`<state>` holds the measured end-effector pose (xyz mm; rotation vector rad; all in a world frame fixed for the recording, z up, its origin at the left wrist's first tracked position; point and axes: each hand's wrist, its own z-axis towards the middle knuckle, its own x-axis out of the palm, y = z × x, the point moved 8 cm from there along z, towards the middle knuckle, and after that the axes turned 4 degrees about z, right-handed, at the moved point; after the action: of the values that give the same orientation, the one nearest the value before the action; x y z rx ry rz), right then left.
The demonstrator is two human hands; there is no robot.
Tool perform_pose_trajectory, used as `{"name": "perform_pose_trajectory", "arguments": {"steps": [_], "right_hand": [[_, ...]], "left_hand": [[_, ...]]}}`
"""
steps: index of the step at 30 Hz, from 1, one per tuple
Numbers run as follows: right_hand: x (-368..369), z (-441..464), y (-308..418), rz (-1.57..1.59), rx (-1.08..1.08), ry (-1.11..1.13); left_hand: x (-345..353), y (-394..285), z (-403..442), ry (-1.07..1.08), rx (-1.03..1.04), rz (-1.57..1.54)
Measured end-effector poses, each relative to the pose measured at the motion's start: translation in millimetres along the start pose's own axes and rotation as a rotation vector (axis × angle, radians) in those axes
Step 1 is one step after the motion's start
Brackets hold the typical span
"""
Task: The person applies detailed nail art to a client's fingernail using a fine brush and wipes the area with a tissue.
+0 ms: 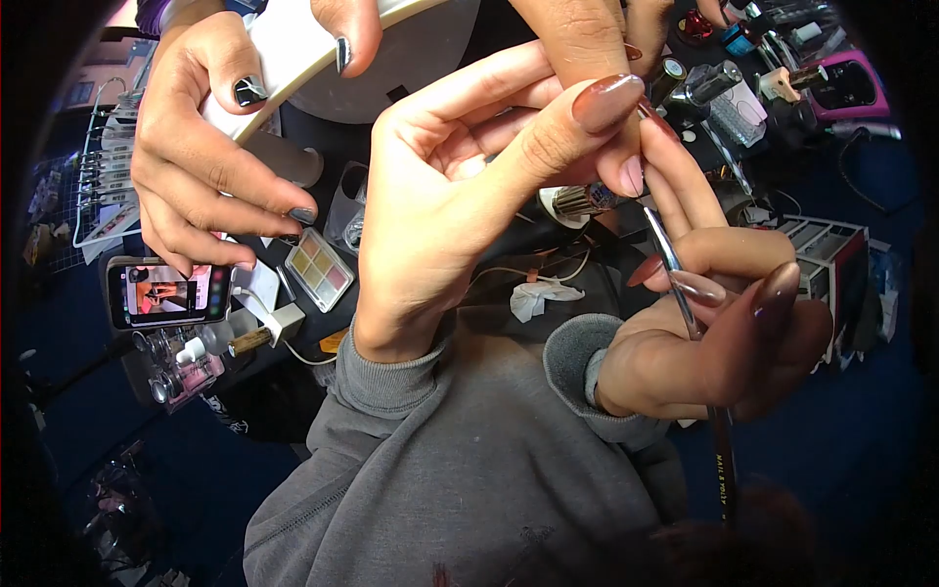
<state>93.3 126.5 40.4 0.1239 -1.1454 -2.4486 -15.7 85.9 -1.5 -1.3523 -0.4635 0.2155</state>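
My left hand [440, 176], in a grey cuff, pinches a finger [577, 39] of another person's hand between thumb and fingers. That finger points down toward me, and its nail [632, 176] looks pale pink. My right hand [724, 333] is closed around a thin nail art brush [722, 450] with a dark handle and silver ferrule. The brush tip is right at the nail; whether it touches, I cannot tell. The other person's second hand [196, 147], with black-painted nails, rests against a white curved lamp [256, 73] at the upper left.
A phone [174, 293] showing a picture lies at the left, near a small palette [321, 269] of coloured squares. A crumpled tissue [541, 296] sits behind my wrists. Polish bottles [704, 83], a pink-edged device [849, 86] and a rack [827, 259] crowd the right side.
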Motion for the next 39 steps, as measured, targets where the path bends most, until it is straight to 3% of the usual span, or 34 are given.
{"name": "perform_pose_trajectory", "arguments": {"steps": [39], "right_hand": [[-2.1, -0.7, -1.5, -0.001, 0.008, 0.011]], "left_hand": [[0.1, 1.0, -0.2, -0.031, -0.012, -0.009]]}}
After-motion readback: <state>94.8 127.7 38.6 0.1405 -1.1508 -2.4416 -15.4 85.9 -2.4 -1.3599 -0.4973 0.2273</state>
